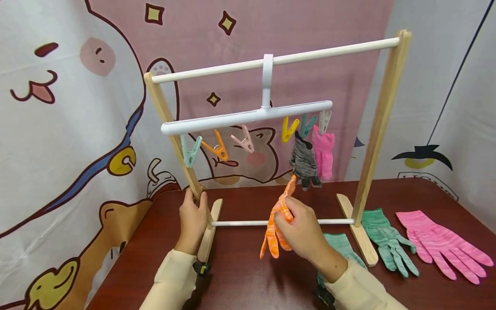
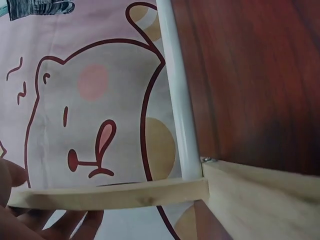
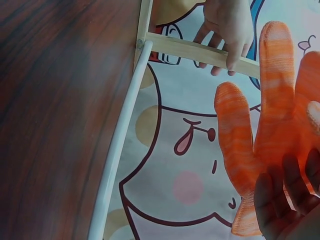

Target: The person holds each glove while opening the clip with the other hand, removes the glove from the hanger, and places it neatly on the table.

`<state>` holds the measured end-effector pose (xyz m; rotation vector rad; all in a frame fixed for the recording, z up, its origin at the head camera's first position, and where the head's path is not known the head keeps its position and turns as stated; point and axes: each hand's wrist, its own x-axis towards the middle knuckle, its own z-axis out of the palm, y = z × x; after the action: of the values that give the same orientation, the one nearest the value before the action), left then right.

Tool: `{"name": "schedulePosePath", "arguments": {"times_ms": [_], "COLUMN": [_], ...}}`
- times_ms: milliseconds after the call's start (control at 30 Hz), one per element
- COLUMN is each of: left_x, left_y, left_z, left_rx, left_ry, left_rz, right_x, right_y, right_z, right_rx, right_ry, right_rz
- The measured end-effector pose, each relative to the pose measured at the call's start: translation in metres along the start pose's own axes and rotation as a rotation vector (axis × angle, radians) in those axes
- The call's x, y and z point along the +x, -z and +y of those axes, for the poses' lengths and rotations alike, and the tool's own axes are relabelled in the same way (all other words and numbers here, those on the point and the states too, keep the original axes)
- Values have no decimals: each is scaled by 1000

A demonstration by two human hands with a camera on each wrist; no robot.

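Observation:
In the head view my right hand pinches an orange knit glove in front of the drying rack, its fingers dangling down to the left. The right wrist view shows that orange glove close up. My left hand holds the rack's left wooden post near its lower end; in the left wrist view the thumb and fingers lie on either side of the post. Above hangs a white hanger. A dark grey glove and a pink glove hang at its right end.
Left of the hanging gloves are a mint clip, an orange clip, a pink clip and a yellow clip. On the table lie a green glove, a larger pink glove and a pale green glove, partly behind my right arm.

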<state>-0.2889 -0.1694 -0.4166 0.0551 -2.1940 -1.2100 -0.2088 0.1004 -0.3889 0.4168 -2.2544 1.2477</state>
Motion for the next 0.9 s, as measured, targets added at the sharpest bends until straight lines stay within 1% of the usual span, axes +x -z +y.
{"name": "schedulePosePath", "arguments": {"times_ms": [100,200,367,433,567,733,900], "left_x": [0,0,-1,-1,-1,-1,0], "left_y": [1,3,5,5,5,4,3], "left_z": [-2,-4,-5,-6,-9,-11,-12], "left_rx": [22,68,111,117,130,135,127], "left_ry": [-10,-19,-36,-47,-77,-100,-107], "left_rz": [-2,-12,-27,-19,-1,-2,-1], "right_x": [-1,-2,-2,-1,-4,-13,-21], "right_y": [0,0,3,6,14,26,36], "right_z": [0,0,-4,-7,-11,-10,-6], "right_rx": [0,29,159,199,246,272,290], "right_ry": [-10,-42,-130,-160,-221,-278,-313], "right_rz": [-7,-24,-77,-93,-114,-152,-188]}}
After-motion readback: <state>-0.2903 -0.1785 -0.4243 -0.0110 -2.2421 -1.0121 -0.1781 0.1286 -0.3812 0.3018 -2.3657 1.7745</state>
